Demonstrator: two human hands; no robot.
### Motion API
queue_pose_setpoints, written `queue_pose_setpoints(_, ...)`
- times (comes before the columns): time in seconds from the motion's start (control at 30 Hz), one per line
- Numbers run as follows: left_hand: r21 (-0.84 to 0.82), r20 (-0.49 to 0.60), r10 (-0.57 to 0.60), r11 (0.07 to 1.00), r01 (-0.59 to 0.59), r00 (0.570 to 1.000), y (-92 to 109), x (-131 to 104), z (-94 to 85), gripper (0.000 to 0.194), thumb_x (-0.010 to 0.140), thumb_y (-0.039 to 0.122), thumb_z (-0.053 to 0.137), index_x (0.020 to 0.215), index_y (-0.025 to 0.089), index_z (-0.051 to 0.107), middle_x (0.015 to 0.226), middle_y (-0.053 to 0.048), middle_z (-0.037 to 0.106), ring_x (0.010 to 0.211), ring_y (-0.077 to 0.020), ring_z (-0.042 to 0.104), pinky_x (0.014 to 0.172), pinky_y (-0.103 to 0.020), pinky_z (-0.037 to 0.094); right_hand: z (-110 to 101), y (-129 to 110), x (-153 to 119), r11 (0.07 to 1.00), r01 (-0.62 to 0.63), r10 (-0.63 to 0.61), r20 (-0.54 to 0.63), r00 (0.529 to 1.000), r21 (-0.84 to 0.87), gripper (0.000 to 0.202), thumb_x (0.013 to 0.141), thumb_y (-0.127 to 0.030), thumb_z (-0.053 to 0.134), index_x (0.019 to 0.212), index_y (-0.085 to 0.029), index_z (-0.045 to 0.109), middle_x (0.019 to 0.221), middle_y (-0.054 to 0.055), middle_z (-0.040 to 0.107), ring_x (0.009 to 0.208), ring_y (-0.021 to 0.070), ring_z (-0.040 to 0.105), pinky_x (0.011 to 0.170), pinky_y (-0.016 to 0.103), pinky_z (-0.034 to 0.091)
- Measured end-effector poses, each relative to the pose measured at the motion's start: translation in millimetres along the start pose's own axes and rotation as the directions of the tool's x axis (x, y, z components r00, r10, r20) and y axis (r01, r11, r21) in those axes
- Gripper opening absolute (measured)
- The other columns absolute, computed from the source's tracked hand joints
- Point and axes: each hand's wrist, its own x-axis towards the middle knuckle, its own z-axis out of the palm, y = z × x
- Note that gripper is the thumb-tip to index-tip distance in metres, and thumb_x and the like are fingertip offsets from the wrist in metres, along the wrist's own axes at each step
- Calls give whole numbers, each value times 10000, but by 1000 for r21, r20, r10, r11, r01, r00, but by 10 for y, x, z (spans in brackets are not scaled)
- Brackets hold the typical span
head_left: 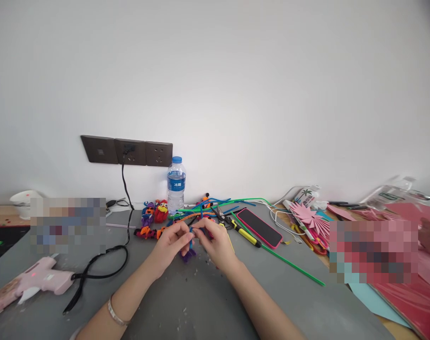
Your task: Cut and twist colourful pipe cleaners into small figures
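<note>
My left hand (170,245) and my right hand (217,243) meet over the grey table, fingertips pinched close together. Both grip a blue fuzzy pipe cleaner (191,242), partly hidden by the fingers. A purple fuzzy piece (188,256) hangs below it; whether the two are joined I cannot tell. Just behind the hands lie loose pipe cleaners, among them a long green pipe cleaner (293,265). Small pipe-cleaner figures stand to the left, one red and yellow figure (161,211) and one purple and orange figure (149,215). Pliers with yellow-black handles (245,233) rest beyond my right hand.
A water bottle (176,186) stands against the wall. At left lies a pink glue gun (47,276) with a looping black cord (105,275). A phone (259,228) lies right of the pliers. Pink folded paper (309,217) and coloured sheets crowd the right side.
</note>
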Motion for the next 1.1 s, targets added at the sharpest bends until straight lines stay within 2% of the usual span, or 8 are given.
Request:
queue_pose_setpoints(0.13,-80,-9,-77,994,76,997,21,1,-16,350,757,475,723,667,167,583,577,18,522,526,-106,460,515,-233,358,-39,-19,12,997,81,-81,36,996,1,157,931,-241,504,891,-224,655,786,46,665,685,166,589,637,270,436)
queue_pose_setpoints(0.27,-66,-3,-135,989,135,991,39,15,-40,328,682,433,796,695,156,622,587,16,545,530,-108,468,540,-242,369,-59,-35,26,993,119,-118,38,992,-4,156,931,-237,511,898,-224,662,804,56,677,705,173,606,650,284,456)
queue_pose_setpoints(0.47,-67,-32,-101,993,99,994,69,20,-93,265,734,390,765,729,174,611,602,37,502,539,-96,435,527,-223,349,-51,-42,31,998,56,-57,38,998,22,191,934,-205,493,961,-231,681,796,52,661,699,170,594,611,271,434)
queue_pose_setpoints(0.6,-78,1,-167,983,167,986,65,14,-101,273,730,409,764,789,170,646,668,10,532,612,-114,471,524,-220,376,-38,-52,25,998,14,-19,79,997,63,232,941,-194,462,1011,-237,679,776,42,636,654,154,572,560,251,405)
queue_pose_setpoints(0.7,-66,12,-186,980,187,982,63,13,-90,303,724,429,766,833,169,657,692,5,527,648,-122,480,522,-217,387,-29,-50,20,998,14,-20,93,995,64,227,937,-188,466,1009,-240,675,798,42,637,664,152,569,591,253,416)
queue_pose_setpoints(0.83,-70,6,-154,986,154,988,69,20,-98,278,744,418,755,788,178,622,680,19,503,622,-103,439,525,-204,381,-17,-41,21,999,-23,20,55,998,48,194,922,-182,487,961,-219,673,817,46,667,660,151,578,589,248,415)
queue_pose_setpoints(1.1,-70,-30,-162,985,159,986,67,34,-120,278,741,411,758,809,182,616,732,14,513,672,-112,465,528,-195,415,-30,-52,43,999,21,-20,28,999,-27,199,932,-187,487,950,-198,685,793,36,694,636,140,579,574,235,418)
